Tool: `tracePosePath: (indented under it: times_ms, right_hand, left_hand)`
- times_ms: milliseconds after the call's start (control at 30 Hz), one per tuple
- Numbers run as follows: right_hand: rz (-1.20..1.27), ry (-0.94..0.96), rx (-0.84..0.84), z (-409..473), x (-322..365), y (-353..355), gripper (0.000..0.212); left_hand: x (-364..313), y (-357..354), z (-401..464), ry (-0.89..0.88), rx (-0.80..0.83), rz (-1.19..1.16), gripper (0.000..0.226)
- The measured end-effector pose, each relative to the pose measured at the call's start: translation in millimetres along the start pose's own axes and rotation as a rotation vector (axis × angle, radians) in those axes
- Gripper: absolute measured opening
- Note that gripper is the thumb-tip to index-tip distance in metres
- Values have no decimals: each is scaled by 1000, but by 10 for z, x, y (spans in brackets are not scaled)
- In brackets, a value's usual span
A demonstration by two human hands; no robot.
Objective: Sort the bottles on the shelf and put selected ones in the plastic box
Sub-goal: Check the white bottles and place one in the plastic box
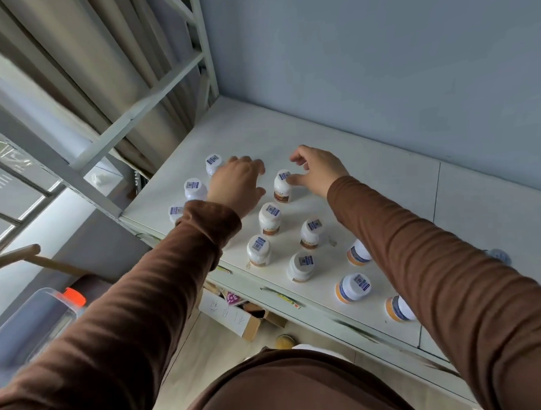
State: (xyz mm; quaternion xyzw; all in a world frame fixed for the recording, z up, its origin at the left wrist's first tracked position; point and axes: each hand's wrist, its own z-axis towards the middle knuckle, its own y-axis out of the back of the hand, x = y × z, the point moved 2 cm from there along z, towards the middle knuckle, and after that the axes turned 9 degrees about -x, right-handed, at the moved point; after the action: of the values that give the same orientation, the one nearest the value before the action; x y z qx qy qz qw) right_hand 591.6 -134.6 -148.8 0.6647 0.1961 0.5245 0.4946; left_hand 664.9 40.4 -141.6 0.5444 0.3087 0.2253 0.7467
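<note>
White shelf [338, 159] against grey-blue wall, small white bottles standing upright in loose cluster; right hand [318, 169] nearer to far bottle [282, 186], thumb touching its cap, fingers spread, nothing gripped yet; bottle stands just left of palm, long axis vertical; left hand [236, 187] hovers open over left-side bottles, holding nothing; plastic box [31, 323] low left, well apart from shelf.

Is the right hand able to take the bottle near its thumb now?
Probably yes. The right hand hangs open beside the bottle, thumb at its cap, nothing between. The left hand stays apart from it.
</note>
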Motion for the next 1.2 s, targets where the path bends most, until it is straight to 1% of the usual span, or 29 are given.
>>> tracePosePath:
  times_ms: [133, 233, 300, 367, 467, 533, 667, 767, 867, 967, 1033, 1100, 1133, 1200]
  right_hand:
    - [-109, 33, 97, 119, 6, -154, 57]
    - [-147, 52, 141, 148, 17, -327, 61]
    - [-163, 53, 140, 163, 10, -428, 58]
    - [-166, 47, 108, 168, -14, -480, 50]
    - [-112, 27, 61, 179, -68, -444, 40]
    - [17, -13, 47, 189, -79, -293, 39]
    - [388, -53, 37, 143, -17, 197, 38]
    - [684, -84, 76, -19, 118, 564, 37]
    - [822, -66, 113, -175, 274, 781, 36]
    - [887, -60, 105, -301, 433, 866, 28]
    - [916, -87, 74, -360, 537, 890, 20]
    - [918, -109, 31, -402, 624, 906, 26]
    - [914, -112, 18, -419, 665, 910, 31]
    - [905, -103, 3, -451, 756, 924, 36]
  left_hand:
    - [-115, -153, 232, -41, 45, 87, 37]
    - [-128, -292, 327, -49, 107, 167, 38]
    - [-104, -380, 355, -30, 170, 209, 39]
    - [-89, -438, 351, -13, 202, 229, 40]
    - [-97, -445, 310, -14, 172, 205, 40]
    - [-103, -388, 259, -15, 116, 127, 42]
    - [-116, -141, 68, 26, -35, -202, 48]
    - [-178, 98, -141, 34, -146, -421, 56]
    - [-259, 309, -332, 89, -243, -577, 56]
    - [-308, 443, -455, 175, -268, -768, 47]
    - [-316, 482, -486, 251, -193, -1042, 38]
    - [-344, 514, -516, 367, -17, -1392, 30]
    - [-370, 520, -536, 436, 98, -1551, 33]
    - [-419, 531, -579, 522, 307, -1785, 45]
